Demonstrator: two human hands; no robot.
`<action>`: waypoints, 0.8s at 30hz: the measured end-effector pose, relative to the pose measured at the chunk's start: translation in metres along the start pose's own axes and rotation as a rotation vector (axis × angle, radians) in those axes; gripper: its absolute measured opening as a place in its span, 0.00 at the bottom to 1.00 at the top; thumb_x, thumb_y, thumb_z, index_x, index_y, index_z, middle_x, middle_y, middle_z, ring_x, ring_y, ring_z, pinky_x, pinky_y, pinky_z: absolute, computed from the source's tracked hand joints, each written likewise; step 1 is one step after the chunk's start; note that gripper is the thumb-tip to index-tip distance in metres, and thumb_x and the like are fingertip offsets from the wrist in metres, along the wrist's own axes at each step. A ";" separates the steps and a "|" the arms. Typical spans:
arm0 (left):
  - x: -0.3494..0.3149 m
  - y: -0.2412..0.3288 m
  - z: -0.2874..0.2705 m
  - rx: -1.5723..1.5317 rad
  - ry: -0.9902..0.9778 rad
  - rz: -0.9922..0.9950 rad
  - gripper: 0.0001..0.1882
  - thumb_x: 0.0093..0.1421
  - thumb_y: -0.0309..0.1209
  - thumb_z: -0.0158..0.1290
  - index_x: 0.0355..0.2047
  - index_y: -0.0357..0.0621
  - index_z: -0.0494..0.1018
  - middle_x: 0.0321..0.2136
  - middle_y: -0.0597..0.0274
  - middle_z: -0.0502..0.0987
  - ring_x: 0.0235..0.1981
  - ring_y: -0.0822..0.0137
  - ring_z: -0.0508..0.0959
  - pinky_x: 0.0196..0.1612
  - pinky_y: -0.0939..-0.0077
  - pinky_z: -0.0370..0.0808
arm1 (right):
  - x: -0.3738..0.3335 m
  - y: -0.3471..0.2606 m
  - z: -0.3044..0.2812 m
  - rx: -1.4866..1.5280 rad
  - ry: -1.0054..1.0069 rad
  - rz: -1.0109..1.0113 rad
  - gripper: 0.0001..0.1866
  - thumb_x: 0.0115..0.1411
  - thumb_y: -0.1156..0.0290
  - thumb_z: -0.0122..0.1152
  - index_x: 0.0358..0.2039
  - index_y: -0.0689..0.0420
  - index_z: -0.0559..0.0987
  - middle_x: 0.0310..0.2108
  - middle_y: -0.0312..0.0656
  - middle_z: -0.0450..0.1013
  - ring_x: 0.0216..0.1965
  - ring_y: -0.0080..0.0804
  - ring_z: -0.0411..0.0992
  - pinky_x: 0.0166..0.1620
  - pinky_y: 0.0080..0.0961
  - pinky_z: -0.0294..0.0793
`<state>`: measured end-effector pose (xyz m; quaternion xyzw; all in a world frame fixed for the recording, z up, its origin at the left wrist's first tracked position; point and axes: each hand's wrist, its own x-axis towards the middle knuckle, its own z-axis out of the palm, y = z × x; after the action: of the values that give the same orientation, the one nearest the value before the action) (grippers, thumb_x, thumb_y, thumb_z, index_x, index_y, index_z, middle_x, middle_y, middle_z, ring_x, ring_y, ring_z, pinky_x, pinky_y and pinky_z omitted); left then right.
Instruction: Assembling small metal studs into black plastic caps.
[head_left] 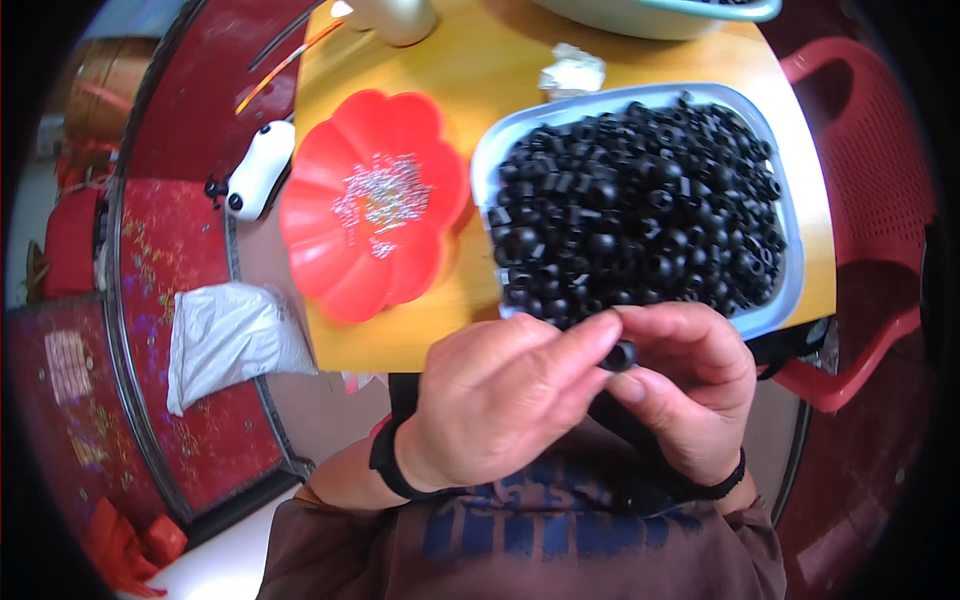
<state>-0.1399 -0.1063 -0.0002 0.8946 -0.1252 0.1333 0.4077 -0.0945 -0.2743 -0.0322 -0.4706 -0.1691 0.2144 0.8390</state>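
In the head view, we are looking down on a yellow wooden table point(475, 60), with a red chair point(885, 160) standing at right and a white bag point(235, 335) lying at left. A scalloped red bowl point(325, 265) is holding silvery bits point(390, 195) beside a pale tub point(790, 245) heaped with black parts point(640, 200). At lower centre, our left hand point(510, 395) and right hand point(690, 390) are curling inward, fingertips pinching a small, round, dull-black piece point(622, 355).
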 end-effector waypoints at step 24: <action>-0.014 -0.022 -0.015 0.200 -0.203 -0.095 0.11 0.45 0.21 0.59 0.32 0.40 0.75 0.25 0.60 0.73 0.23 0.60 0.73 0.26 0.72 0.68 | -0.029 0.005 -0.037 0.099 -0.141 0.027 0.13 0.42 0.80 0.68 0.30 0.65 0.75 0.25 0.47 0.74 0.27 0.34 0.75 0.29 0.23 0.73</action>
<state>-0.1478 -0.0789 -0.0106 0.9446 -0.1094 0.0346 0.3076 -0.1019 -0.3138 -0.0577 -0.4146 -0.2109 0.2663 0.8442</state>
